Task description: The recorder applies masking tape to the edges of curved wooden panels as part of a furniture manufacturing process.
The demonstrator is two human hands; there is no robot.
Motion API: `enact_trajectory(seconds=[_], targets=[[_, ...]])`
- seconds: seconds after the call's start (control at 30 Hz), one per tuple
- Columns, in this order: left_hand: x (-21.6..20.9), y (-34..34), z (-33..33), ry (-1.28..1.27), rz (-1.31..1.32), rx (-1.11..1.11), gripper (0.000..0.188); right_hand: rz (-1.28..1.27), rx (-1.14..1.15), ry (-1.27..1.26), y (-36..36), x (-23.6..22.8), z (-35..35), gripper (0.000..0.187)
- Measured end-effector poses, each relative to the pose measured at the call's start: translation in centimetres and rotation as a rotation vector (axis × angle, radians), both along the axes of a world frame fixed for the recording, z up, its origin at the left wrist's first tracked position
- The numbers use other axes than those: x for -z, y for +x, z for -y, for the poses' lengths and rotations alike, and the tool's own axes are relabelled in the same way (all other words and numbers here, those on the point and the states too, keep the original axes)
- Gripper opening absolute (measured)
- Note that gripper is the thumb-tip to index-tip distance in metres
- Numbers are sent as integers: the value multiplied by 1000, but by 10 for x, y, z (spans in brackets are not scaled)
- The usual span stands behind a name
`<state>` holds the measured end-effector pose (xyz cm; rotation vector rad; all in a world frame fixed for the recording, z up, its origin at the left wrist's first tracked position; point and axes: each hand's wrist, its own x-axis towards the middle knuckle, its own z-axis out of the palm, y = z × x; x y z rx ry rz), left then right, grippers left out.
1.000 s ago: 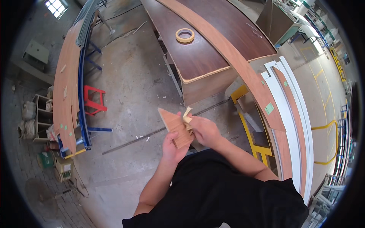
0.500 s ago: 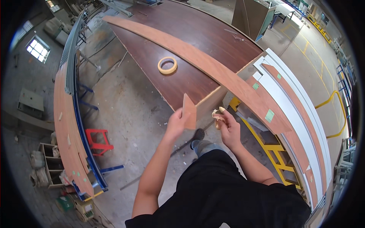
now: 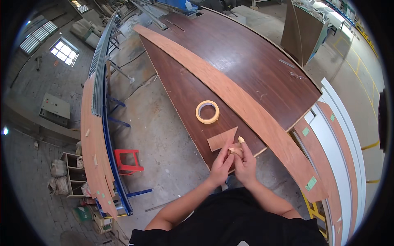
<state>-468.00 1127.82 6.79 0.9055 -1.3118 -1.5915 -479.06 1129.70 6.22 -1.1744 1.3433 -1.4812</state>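
My left hand (image 3: 221,169) and my right hand (image 3: 245,166) meet over the near corner of the dark brown panel (image 3: 180,96). Both have their fingers closed on a small crumpled strip of masking tape (image 3: 234,151). One fingertip of my right hand wears a pale yellowish cover (image 3: 241,140). Just beyond my left fingers, a small angular piece of reddish wood (image 3: 217,142) lies on the panel, its near side partly behind them. Farther up rests a roll of masking tape (image 3: 212,120), flat on its side. A long wood strip (image 3: 230,87) runs across the panel.
Long white and wooden strips (image 3: 340,172) with green tape bits lie at the right, above a yellow frame (image 3: 312,210). At the left stand a blue rack (image 3: 107,141) carrying long strips and a red stool (image 3: 128,160). Grey floor (image 3: 160,143) shows between.
The small wood piece has gone from my left hand onto the panel. My hands have come together on the crumpled tape, which only my right hand held before. The view has shifted.
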Motion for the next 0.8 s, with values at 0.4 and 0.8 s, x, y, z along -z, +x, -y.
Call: enact_trajectory(seconds=[0.4,0.8], targets=[[-14,9,22,313,-213,-435,31,-722,46,-448,33,-12,30,24],[-20,45,12,396,-262,143,31,-944,231,-460,32,-41,-11,52]])
